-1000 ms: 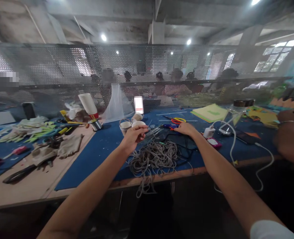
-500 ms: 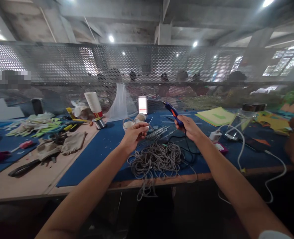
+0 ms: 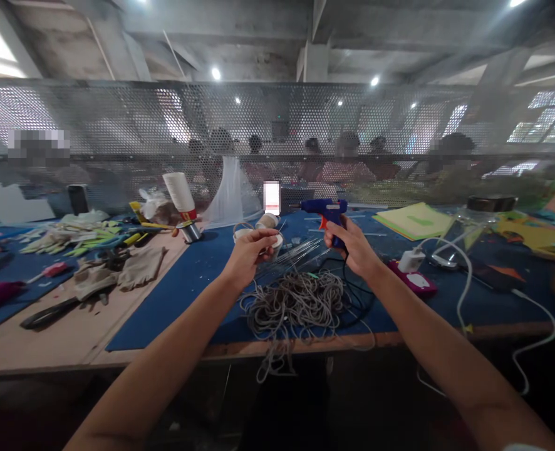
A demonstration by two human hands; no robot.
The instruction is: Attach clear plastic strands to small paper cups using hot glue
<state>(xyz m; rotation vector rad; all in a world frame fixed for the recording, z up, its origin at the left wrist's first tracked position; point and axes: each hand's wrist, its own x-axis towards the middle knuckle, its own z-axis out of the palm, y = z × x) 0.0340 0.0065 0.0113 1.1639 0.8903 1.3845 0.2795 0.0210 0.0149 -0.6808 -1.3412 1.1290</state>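
My right hand (image 3: pixel 350 244) is wrapped round the handle of a blue glue gun (image 3: pixel 322 207) with an orange trigger, its nozzle pointing left. My left hand (image 3: pixel 254 250) is closed in a pinch; what its fingertips hold is too small to make out. White round pieces like cups (image 3: pixel 243 233) are close behind and beside this hand, partly hidden by it. Between my forearms lies a loose heap of grey cord (image 3: pixel 296 304), with some strands hanging over the table's front edge. Clear thin sticks (image 3: pixel 300 252) lie just behind the cord.
A stack of paper cups (image 3: pixel 180 194) leans on a metal can at the left. Gloves (image 3: pixel 141 269) and scraps lie further left. Yellow-green sheets (image 3: pixel 413 220), a glass jar (image 3: pixel 475 225), a magenta power block (image 3: pixel 413 282) and white cables occupy the right. A perforated screen (image 3: pixel 165 119) stands behind.
My right hand has turned the glue gun from pointing up and away to lying level, nozzle leftward. My left hand stays pinched in nearly the same place.
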